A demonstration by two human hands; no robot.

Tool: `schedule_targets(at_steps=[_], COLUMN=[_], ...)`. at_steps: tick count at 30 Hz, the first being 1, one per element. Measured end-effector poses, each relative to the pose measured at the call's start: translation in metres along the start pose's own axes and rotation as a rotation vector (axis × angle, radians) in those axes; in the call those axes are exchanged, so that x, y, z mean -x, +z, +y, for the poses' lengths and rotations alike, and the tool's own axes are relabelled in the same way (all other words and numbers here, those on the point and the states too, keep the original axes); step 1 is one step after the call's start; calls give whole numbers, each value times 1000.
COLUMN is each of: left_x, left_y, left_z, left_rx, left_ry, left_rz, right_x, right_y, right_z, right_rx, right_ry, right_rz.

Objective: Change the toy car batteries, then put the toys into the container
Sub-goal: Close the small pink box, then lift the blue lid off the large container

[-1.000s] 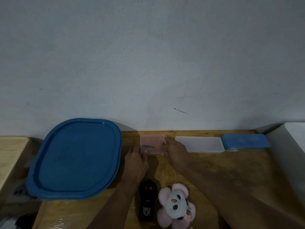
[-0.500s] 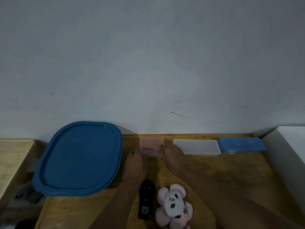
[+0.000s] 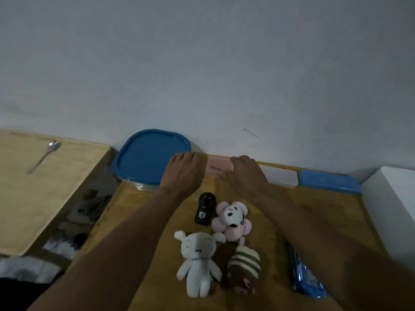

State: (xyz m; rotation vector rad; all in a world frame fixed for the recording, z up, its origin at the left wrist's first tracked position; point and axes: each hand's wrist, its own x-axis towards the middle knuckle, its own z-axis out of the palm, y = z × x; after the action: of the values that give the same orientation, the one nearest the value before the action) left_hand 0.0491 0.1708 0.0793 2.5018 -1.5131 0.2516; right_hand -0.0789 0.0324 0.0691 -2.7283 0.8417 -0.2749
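A black toy car (image 3: 204, 208) lies on the wooden table (image 3: 314, 209), just in front of my hands. Around it sit a pink plush (image 3: 231, 217), a white plush (image 3: 198, 261) and a brown striped plush (image 3: 243, 270). A small pink box (image 3: 217, 167) stands against the wall. My left hand (image 3: 183, 171) lies palm down at its left end, fingers fairly straight. My right hand (image 3: 244, 173) covers its right end, with the thumb along the box's front. A large container with a blue lid (image 3: 146, 158) stands at the back left, partly under my left hand.
A white box (image 3: 278, 176) and a blue box (image 3: 327, 181) line the wall to the right of the pink one. A blue foil pack (image 3: 303, 277) lies at the front right. A spoon (image 3: 43, 157) rests on a lighter wooden board (image 3: 33, 209) at the left.
The view has tilted down and shifted, bringing the white and striped plush toys, the foil pack and the spoon into sight. Both hands stay at the pink box.
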Motion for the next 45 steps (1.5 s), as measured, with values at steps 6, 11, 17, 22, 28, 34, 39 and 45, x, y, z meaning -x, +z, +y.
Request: schedule_targets(at_steps=[6,11,17,22,28,34,39,45], left_x=[78,115,114,84,32,-11,-27,-39], left_y=[-35,-46,-51,-50,-40,-14,7,22], left_z=[13,5,-17,-57,-129,-195,-223,-236], left_rx=[-28,-71,-82,-36,29,198,247,309], left_ry=[-144,-221,-252,-259,-316,-471,-558,-594], left_rz=[12,-7,-14,-1,-18,-115,-275,-325], right_x=[59,78,69,31,-28,-76,-91,-105], right_y=[-8,-8,-9,-2,25,66,76,74], right_z=[-21,-51,-74,-91,-115,-131,-140,-137], right_rx=[-36,-66,-87,-147,-167,-261,-307,-277], right_ry=[-112,-133,-134,-61,118,347,462,549], right_rz=[31,18,20,4,-53,-126,-152,-184])
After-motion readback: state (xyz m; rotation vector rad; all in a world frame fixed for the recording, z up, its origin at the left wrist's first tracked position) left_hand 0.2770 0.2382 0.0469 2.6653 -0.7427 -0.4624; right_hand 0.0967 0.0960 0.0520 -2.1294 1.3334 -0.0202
